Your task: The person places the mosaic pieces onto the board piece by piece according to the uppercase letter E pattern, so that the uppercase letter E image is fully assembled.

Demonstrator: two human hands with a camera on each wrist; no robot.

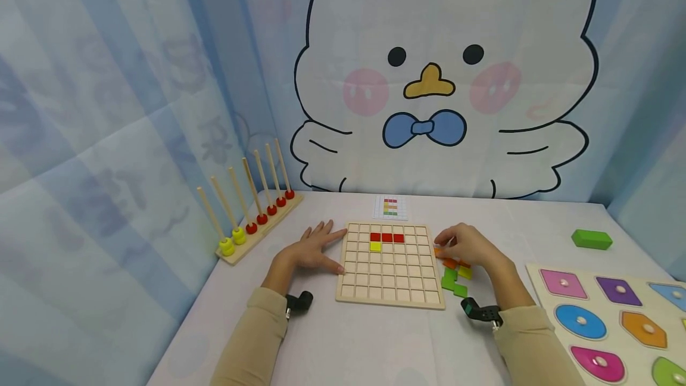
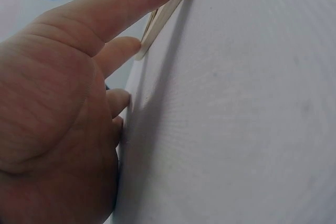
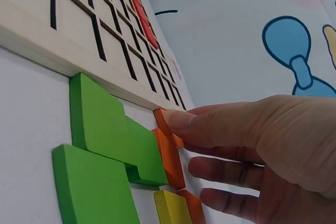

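Presently the right hand [image 1: 465,246] pinches a flat orange tile [image 3: 161,120] right of the frame's centre; the left hand [image 1: 312,251], spread apart, touches a pale gridded board [image 1: 388,268]. Green tiles [image 3: 100,121] lie close by; a bead rack [image 1: 250,229] stands centre-left.

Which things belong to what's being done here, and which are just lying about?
Apparently in use:
wooden grid board
red tiles
yellow tiles
orange tiles
green tiles
pattern card

Apparently unused:
bead counting rack
green block
knobbed shape puzzle
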